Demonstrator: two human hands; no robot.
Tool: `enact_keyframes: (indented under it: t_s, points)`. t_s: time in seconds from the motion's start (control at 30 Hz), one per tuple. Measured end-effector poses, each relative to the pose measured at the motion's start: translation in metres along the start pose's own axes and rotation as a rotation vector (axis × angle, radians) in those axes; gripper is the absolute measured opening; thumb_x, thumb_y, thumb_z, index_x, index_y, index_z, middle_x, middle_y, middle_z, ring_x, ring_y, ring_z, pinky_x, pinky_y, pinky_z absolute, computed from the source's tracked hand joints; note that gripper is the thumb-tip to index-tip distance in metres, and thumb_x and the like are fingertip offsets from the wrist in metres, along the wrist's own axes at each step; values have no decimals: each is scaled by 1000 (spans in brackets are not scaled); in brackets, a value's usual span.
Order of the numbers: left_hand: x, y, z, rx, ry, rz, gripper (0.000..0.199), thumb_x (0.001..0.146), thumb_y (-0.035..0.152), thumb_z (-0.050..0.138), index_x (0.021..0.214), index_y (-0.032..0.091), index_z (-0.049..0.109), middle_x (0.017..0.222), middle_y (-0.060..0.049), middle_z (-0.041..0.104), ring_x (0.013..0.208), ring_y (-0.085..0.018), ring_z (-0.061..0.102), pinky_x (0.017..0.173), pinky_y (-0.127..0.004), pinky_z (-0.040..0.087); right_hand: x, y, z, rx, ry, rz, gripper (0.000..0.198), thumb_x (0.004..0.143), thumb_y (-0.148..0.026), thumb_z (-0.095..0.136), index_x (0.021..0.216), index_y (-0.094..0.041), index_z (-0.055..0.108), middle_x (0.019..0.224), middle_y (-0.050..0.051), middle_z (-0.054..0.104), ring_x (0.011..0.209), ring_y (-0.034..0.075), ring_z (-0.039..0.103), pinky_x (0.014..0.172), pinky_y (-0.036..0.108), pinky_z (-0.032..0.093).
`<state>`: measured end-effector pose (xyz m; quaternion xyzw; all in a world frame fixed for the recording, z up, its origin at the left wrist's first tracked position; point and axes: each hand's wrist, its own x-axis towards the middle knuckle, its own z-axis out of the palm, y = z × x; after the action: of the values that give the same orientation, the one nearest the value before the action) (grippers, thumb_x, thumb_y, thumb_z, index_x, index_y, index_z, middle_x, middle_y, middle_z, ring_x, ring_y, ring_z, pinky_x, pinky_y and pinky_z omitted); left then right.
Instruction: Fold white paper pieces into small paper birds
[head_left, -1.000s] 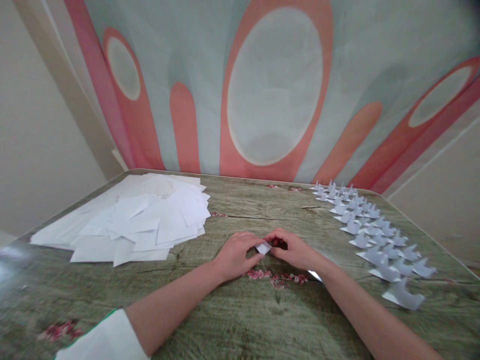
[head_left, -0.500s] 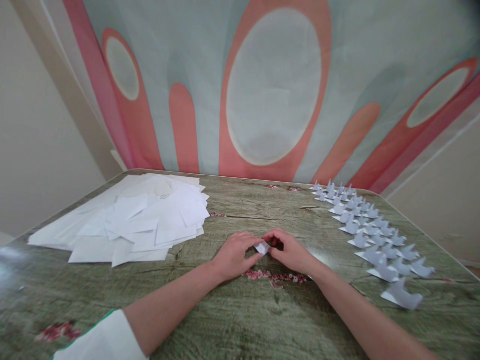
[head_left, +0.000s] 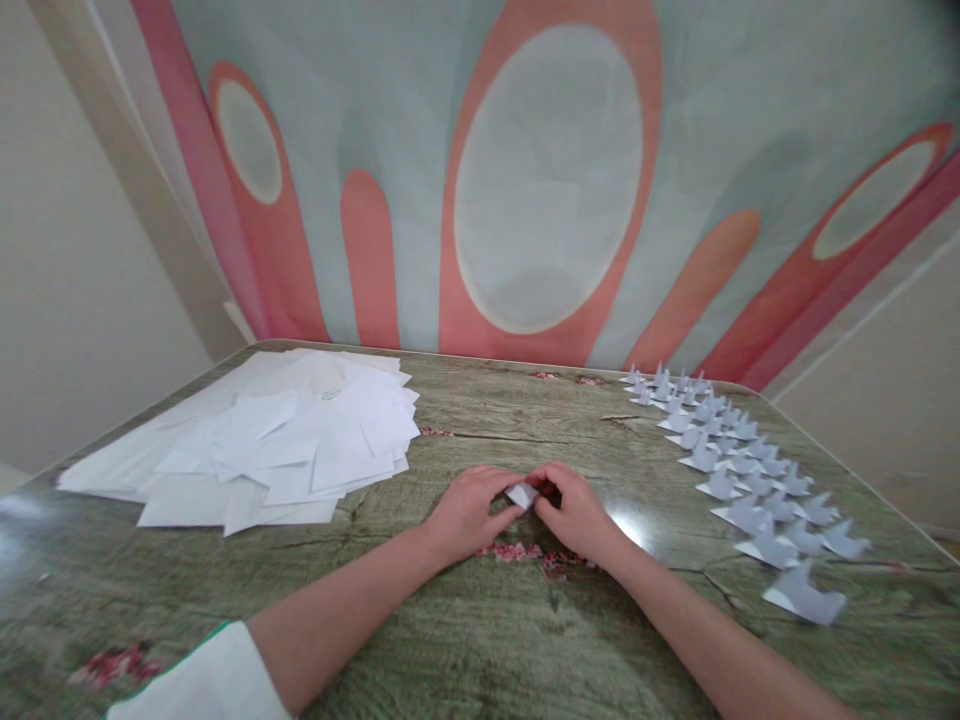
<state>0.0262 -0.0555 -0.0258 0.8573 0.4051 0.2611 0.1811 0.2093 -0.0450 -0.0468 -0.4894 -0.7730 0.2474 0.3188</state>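
Observation:
A small piece of folded white paper (head_left: pixel 521 494) is held between my two hands, just above the middle of the table. My left hand (head_left: pixel 471 508) pinches its left side between thumb and fingers. On the opposite side, my right hand (head_left: pixel 571 508) grips the paper's right edge with thumb and curled fingers. The paper's finer folds are too small to make out, and the fingertips cover part of it.
Loose white paper sheets (head_left: pixel 277 440) lie in a wide pile on the left of the wood-patterned table (head_left: pixel 510 640). Several folded white paper figures (head_left: pixel 806 592) stand in rows along the right side. Behind the table hangs a patterned cloth (head_left: pixel 547 180).
My right hand and forearm have shifted slightly left. The folded paper has turned a little between my fingers, while my left hand has stayed nearly in place.

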Motion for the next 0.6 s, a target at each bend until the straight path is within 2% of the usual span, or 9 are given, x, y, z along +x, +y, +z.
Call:
enact_keyframes:
  t_s: [0.17,0.43,0.6]
  points:
    - [-1,1,0,41,14,-5,29,80,27,55,109,22,55,103,-3,63,95,-18,56,84,-29,42,-2,-5,1,-70,30,-31,17,69,-12,52,83,-19,59,78,2,58,77,17,52,72,30,38]
    - [-1,0,0,273,-31,60,25,86,29,45,109,22,52,108,-4,61,93,-18,59,79,-28,44,-3,-9,1,-169,36,-65,15,71,-15,53,85,-19,57,80,3,56,79,19,51,71,30,37]
    - [1,0,0,244,-19,58,24,85,26,46,108,21,52,106,-4,61,94,-18,58,81,-28,44,-4,-10,0,-212,37,-77,14,72,-16,54,85,-20,56,80,3,56,80,19,51,71,30,36]
